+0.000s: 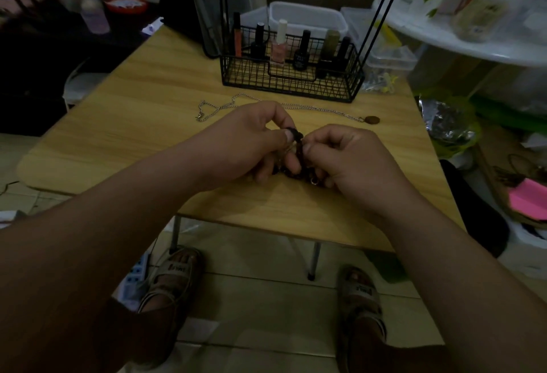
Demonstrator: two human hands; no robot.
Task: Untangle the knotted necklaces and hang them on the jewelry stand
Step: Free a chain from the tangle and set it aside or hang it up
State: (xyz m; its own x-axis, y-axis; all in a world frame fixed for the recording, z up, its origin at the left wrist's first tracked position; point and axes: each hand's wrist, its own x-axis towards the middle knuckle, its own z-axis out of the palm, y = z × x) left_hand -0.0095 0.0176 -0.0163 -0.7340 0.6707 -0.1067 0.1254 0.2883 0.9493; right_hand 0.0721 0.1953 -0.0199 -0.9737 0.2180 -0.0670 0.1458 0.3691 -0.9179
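A: Where is the tangle?
B: Between your two hands, over the near middle of the table (133, 124). Your left hand (248, 139) pinches the top of the dark beaded necklace (298, 147) between thumb and curled fingers (284, 135). Your right hand (349, 159) pinches the same strand from the other side, its fingers (314, 147) curled tight on it.
A: One necklace or two?
B: The light is dim. It looks like red-brown beads with a small metal ring (314, 182) hanging at the bottom, but I can't tell how many strands are knotted there.
A: And the other one?
B: The silver chain (325, 111) lies flat on the table behind your hands, its brown pendant (372, 119) at the right end. Just beyond it stands the black wire basket (290, 88) of nail polish bottles (278, 44).
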